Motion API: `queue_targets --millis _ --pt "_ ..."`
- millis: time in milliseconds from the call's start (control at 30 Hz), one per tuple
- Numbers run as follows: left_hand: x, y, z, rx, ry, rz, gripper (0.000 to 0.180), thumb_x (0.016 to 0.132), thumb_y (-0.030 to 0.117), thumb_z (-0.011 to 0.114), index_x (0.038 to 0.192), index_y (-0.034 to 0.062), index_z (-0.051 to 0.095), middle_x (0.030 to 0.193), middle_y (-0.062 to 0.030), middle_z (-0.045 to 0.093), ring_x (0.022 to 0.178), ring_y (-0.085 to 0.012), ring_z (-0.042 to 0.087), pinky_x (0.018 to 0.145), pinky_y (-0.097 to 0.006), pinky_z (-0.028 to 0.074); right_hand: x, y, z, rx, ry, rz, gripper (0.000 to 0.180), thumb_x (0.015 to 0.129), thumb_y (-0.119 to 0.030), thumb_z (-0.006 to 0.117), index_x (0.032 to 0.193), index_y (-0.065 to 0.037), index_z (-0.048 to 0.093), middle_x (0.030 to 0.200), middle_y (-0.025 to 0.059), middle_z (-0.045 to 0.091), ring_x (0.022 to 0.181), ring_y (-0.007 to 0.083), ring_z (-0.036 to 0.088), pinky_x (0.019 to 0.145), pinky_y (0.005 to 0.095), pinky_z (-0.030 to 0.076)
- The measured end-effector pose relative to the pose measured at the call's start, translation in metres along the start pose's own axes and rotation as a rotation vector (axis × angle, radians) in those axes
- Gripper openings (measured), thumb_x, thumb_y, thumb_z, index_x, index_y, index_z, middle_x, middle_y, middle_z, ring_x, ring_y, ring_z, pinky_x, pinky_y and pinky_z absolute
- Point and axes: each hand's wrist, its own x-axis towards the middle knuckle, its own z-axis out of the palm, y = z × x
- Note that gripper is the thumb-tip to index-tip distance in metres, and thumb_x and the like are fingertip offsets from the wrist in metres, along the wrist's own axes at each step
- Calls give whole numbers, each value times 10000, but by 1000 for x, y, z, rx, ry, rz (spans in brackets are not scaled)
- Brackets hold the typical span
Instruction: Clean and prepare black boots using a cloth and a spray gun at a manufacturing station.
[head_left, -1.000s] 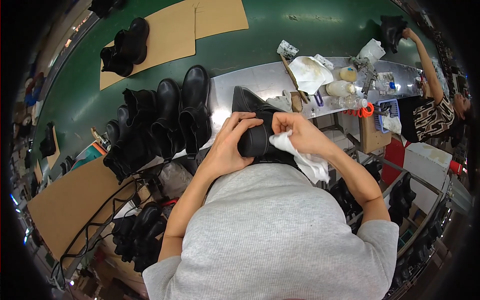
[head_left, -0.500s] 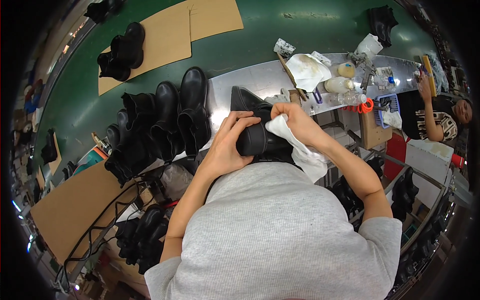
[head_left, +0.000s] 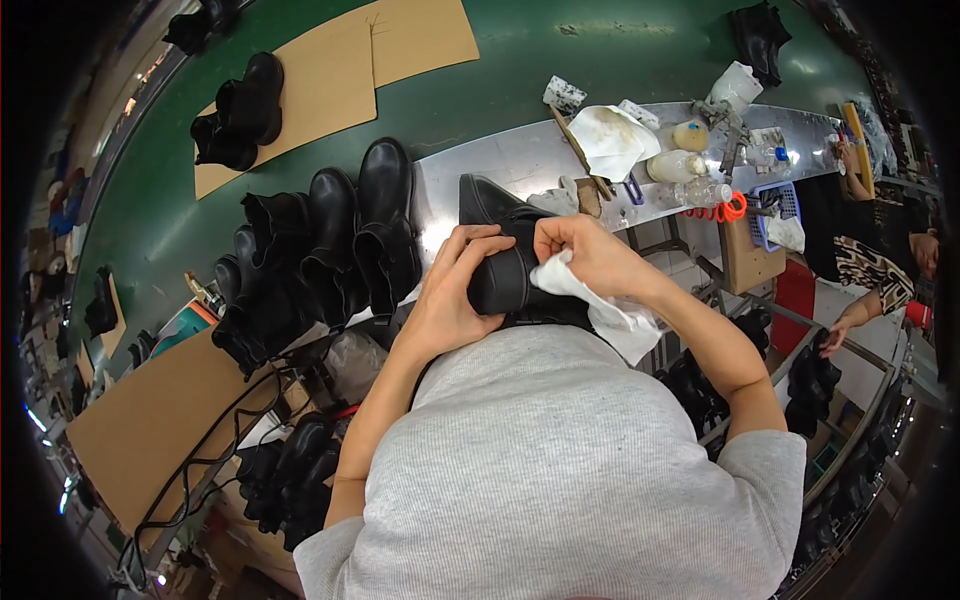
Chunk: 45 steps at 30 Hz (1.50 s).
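Note:
A black leather boot (head_left: 502, 278) is held against my front at the metal table edge, its rounded end toward me. My left hand (head_left: 458, 285) wraps round that end from the left, fingers over the top and thumb below. In my right hand (head_left: 592, 258), fingers curled, is a white cloth (head_left: 622, 322) that hangs down over the boot's right side; the fingertips are against the boot. Beyond my hands lies a pointed black boot part (head_left: 485, 198); I cannot tell whether it belongs to the same boot.
Several black boots (head_left: 385, 215) stand close on my left. To the right on the metal strip (head_left: 520, 150) are white cloths (head_left: 610, 142), bottles (head_left: 676, 166) and a spray gun (head_left: 733, 140). A co-worker's hand (head_left: 850, 318) is by a rack of boots at far right.
My right hand has shifted slightly along the boot, with its fingers curled more and the cloth bunched. My left hand keeps its hold. The co-worker's hand now shows low by the rack.

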Motion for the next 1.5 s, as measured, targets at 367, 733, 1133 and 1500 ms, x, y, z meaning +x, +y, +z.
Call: queue_targets --millis 367,733,1133,1500 --pt "0 -1 0 20 0 1 659 534 -45 722 1158 67 545 1236 -89 460 1173 -269 479 820 -357 521 3 11 2 37 32 -94 173 675 25 630 712 -32 471 641 -32 461 606 51 404 539 224 334" --pt "-2 -2 0 -14 -16 -1 683 508 -28 718 1158 71 535 1224 -113 463 1161 -316 465 948 -390 429 -4 5 3 -153 -59 -206 138 727 -9 588 709 -36 454 640 -62 425 617 24 384 538 206 313" --pt "-1 -3 0 -19 -7 12 686 507 -30 720 1160 72 537 1226 -120 460 1167 -321 462 952 -392 426 7 9 -1 171 -13 -90 162 693 -16 635 701 -39 476 640 -48 436 604 40 396 532 212 318" --pt "-1 -1 1 7 -11 25 670 522 -39 713 1161 65 541 1230 -108 459 1173 -296 468 906 -381 472 19 22 -3 139 65 -76 45 777 0 520 812 -15 544 697 -10 529 664 50 478 595 222 396"
